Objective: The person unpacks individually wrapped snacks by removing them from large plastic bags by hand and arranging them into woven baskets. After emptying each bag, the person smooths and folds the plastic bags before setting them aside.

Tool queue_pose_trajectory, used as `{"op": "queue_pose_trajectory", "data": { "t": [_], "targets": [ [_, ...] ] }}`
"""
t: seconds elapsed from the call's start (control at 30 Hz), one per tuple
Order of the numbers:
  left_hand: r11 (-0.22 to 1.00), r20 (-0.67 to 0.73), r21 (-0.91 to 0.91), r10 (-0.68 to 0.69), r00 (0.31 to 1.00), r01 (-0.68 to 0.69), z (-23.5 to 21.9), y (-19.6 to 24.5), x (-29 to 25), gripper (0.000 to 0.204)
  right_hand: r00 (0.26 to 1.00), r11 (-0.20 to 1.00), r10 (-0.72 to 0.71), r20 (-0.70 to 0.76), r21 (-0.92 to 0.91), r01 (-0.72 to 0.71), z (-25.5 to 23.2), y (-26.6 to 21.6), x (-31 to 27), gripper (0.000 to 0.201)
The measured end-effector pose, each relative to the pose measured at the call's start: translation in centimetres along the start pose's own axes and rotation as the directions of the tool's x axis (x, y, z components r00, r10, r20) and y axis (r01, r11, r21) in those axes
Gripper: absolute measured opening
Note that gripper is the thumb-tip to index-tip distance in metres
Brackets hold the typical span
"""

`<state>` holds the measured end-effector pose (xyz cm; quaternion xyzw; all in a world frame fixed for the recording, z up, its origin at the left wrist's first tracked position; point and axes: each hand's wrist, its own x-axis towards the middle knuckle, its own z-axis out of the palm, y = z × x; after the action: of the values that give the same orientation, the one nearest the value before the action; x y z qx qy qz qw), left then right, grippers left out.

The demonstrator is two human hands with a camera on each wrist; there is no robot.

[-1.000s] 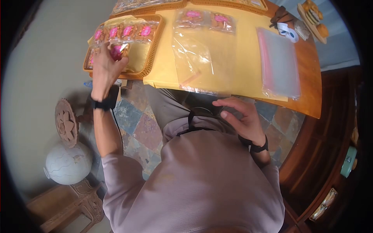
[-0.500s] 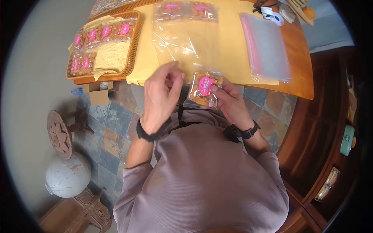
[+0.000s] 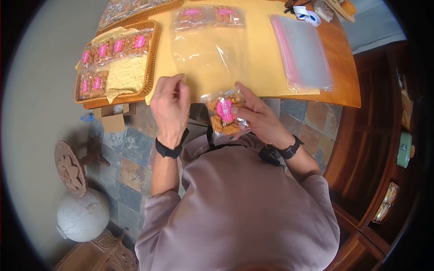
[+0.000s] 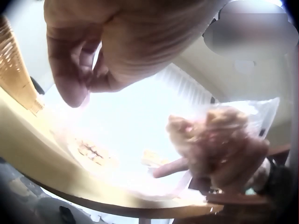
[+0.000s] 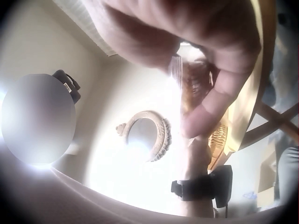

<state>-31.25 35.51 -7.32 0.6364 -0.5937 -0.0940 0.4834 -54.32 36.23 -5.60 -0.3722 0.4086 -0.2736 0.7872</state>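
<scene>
In the head view my right hand (image 3: 266,119) grips a clear packet of brown snack pieces with a pink label (image 3: 226,113), thumb across its front. The packet is raised at the table's near edge, tilted. My left hand (image 3: 169,106) is at the near left corner of a large clear plastic bag (image 3: 203,49), thumb and fingertips pinched together on its edge. In the left wrist view the left hand's fingertips (image 4: 77,95) meet over the bright bag. Two pink-labelled packets (image 3: 192,16) lie side by side inside the bag's far end.
A wicker tray (image 3: 151,58) at left holds several packets on crumpled yellow paper; another wicker tray (image 3: 144,11) stands behind it. To the right lies a stack of flat clear bags (image 3: 303,54). Yellow paper (image 3: 262,67) covers much of the wooden table (image 3: 348,86).
My left hand took a packet from the near tray, and it passed to my right hand. The left hand then moved to the bag's near edge, its fingers closing together there.
</scene>
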Motion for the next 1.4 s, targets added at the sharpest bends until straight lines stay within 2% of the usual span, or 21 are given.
{"op": "queue_pose_trajectory", "data": {
  "t": [0.03, 0.07, 0.13, 0.17, 0.2, 0.27, 0.33, 0.4, 0.43, 0.47, 0.53, 0.57, 0.7, 0.77, 0.83, 0.87, 0.93, 1.07, 1.17, 1.23, 1.4],
  "targets": [
    [0.995, -0.072, -0.088, -0.051, 0.996, 0.045, -0.4, 0.2, -0.5, 0.009, 1.000, 1.000, 0.000, 0.000, -0.002, 0.000, 0.2, -0.1, 0.1, 0.078],
    [0.995, -0.075, -0.090, -0.050, 0.996, 0.044, -0.6, -0.4, -1.0, 0.009, 0.998, 0.997, -0.051, -0.024, 0.058, 0.052, 0.4, -0.4, 0.2, 0.076],
    [0.924, -0.169, -0.312, -0.282, 0.944, 0.220, -0.5, -2.4, -2.5, 0.015, 0.994, 0.988, -0.103, -0.049, 0.111, 0.108, 0.6, -0.5, 0.6, 0.073],
    [0.886, -0.148, -0.379, -0.341, 0.928, 0.265, -0.7, -2.8, -3.1, 0.020, 0.988, 0.978, -0.137, -0.074, 0.147, 0.147, 0.7, -0.2, 0.9, 0.068],
    [0.887, -0.155, -0.382, -0.336, 0.929, 0.257, -0.8, -2.6, -3.4, 0.020, 0.980, 0.965, -0.171, -0.101, 0.183, 0.187, 0.8, 0.0, 1.1, 0.064],
    [0.799, -0.211, -0.512, -0.473, 0.856, 0.315, -0.7, -2.1, -3.9, 0.018, 0.971, 0.951, -0.194, -0.136, 0.214, 0.221, 1.6, 0.3, 1.1, 0.061],
    [0.797, -0.194, -0.523, -0.456, 0.868, 0.302, -0.5, -2.8, -4.3, 0.019, 0.960, 0.935, -0.224, -0.168, 0.240, 0.260, 1.9, -0.3, 1.9, 0.058],
    [0.961, -0.204, -0.132, -0.265, 0.942, 0.242, -0.6, -2.4, -4.6, 0.025, 0.961, 0.927, -0.223, -0.164, 0.268, 0.261, 2.3, 0.0, 1.9, 0.061],
    [0.977, -0.161, -0.062, -0.213, 0.964, 0.206, -0.8, -2.1, -4.5, 0.034, 0.959, 0.922, -0.230, -0.163, 0.280, 0.268, 2.5, 0.0, 2.1, 0.062],
    [0.977, -0.155, -0.063, -0.210, 0.965, 0.203, -1.0, -1.8, -3.9, 0.034, 0.958, 0.920, -0.232, -0.169, 0.282, 0.272, 2.7, -0.1, 2.3, 0.062],
    [0.990, -0.115, 0.136, -0.013, 0.993, 0.029, -1.1, -1.5, -2.6, 0.040, 0.941, 0.906, -0.275, -0.199, 0.274, 0.323, 3.3, -0.2, 3.1, 0.058],
    [0.969, -0.095, 0.239, 0.091, 0.991, -0.066, -1.0, -2.2, -2.0, 0.035, 0.938, 0.903, -0.281, -0.202, 0.276, 0.330, 3.2, -0.3, 3.7, 0.058],
    [0.989, -0.039, 0.149, 0.024, 0.999, -0.018, -0.6, -3.0, -0.6, 0.024, 0.942, 0.892, -0.285, -0.175, 0.311, 0.328, 3.6, -0.5, 6.6, 0.049],
    [0.998, -0.151, 0.038, -0.044, 0.988, 0.050, -0.3, -2.6, -0.3, 0.015, 0.942, 0.889, -0.285, -0.176, 0.319, 0.328, 3.8, -0.3, 8.8, 0.048],
    [0.999, -0.163, 0.020, -0.036, 0.986, 0.040, -0.2, -1.9, -0.4, 0.014, 0.850, 0.732, -0.509, -0.138, 0.451, 0.511, 4.1, 0.9, 11.2, 0.058],
    [0.999, -0.185, 0.001, -0.036, 0.982, 0.036, -0.3, -1.7, -0.5, 0.012, 0.850, 0.731, -0.507, -0.142, 0.453, 0.511, 4.8, 1.2, 11.4, 0.058],
    [0.999, -0.207, -0.001, -0.035, 0.978, 0.035, -0.1, -2.4, -1.0, 0.012, 0.943, 0.824, -0.202, -0.266, 0.474, 0.310, 5.8, 1.4, 11.8, 0.075],
    [0.993, -0.223, -0.043, -0.117, 0.968, 0.110, -0.2, -2.7, -1.9, 0.011, 0.918, 0.839, -0.303, -0.256, 0.385, 0.385, 6.4, 0.7, 11.4, 0.088],
    [0.996, -0.184, -0.013, -0.086, 0.979, 0.085, -0.4, -2.8, -2.0, 0.012, 0.920, 0.861, -0.328, -0.215, 0.332, 0.385, 6.3, -0.4, 12.2, 0.091],
    [0.998, -0.178, 0.005, -0.065, 0.982, 0.067, -0.3, -2.9, -1.9, 0.013, 0.966, 0.926, -0.257, 0.014, 0.289, 0.242, 5.2, 0.3, 13.7, 0.095],
    [0.996, -0.198, -0.006, -0.090, 0.976, 0.091, -0.1, -3.4, -2.2, 0.015, 0.916, 0.867, -0.370, -0.158, 0.296, 0.401, 5.7, 1.7, 12.6, 0.095]
  ]
}}
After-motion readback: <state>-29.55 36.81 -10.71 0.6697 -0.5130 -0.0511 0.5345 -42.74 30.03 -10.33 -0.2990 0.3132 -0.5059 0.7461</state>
